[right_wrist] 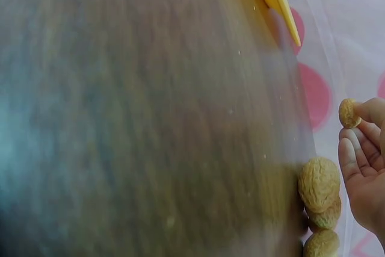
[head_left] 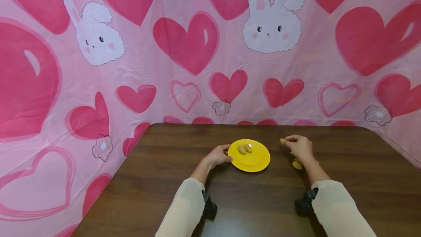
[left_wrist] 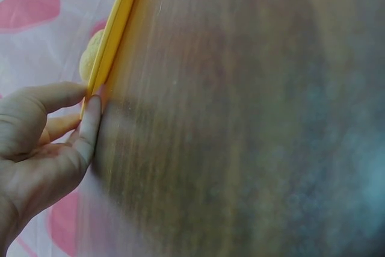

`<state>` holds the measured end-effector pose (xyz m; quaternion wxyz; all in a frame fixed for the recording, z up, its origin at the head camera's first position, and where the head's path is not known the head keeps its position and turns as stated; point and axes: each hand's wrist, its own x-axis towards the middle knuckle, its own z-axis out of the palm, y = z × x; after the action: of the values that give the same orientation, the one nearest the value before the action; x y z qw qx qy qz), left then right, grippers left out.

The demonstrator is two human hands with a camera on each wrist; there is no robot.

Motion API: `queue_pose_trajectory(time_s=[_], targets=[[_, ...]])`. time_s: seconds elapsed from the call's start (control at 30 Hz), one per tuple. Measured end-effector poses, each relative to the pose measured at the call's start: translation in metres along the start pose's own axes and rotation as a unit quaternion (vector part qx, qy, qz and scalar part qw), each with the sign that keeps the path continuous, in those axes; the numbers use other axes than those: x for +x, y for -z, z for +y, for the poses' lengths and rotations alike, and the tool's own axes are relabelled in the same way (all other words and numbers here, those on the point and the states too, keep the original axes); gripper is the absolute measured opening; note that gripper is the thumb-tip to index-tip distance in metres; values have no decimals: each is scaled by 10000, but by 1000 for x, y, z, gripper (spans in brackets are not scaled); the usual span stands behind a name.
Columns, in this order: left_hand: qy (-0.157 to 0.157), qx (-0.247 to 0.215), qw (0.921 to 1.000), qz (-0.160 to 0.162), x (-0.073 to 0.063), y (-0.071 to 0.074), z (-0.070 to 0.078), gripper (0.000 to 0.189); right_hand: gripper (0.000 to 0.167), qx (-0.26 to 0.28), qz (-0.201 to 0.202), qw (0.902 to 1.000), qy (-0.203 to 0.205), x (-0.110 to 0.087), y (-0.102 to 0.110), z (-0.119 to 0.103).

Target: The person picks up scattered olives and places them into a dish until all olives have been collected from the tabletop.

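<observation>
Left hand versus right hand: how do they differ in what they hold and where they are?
The left hand grips the rim of the yellow plate; the right hand pinches one wrinkled tan nut.
The left hand is at the plate's left edge; the right hand is beyond its right side, near loose nuts.
The left hand is low by the tabletop; the right hand is raised above it.
Both extend from off-white sleeves.

One plate (head_left: 251, 162), at least six walnuts (right_wrist: 319, 183)
</observation>
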<state>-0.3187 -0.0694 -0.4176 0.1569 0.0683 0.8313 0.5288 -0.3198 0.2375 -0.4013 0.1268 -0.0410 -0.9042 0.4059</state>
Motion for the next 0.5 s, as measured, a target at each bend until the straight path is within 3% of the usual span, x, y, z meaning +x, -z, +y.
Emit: queue_pose_trajectory(time_s=[0.5], targets=[[12,90,10000,38,-1,-1,1,62,44,48,-486,9987,111,5,-8,-7]])
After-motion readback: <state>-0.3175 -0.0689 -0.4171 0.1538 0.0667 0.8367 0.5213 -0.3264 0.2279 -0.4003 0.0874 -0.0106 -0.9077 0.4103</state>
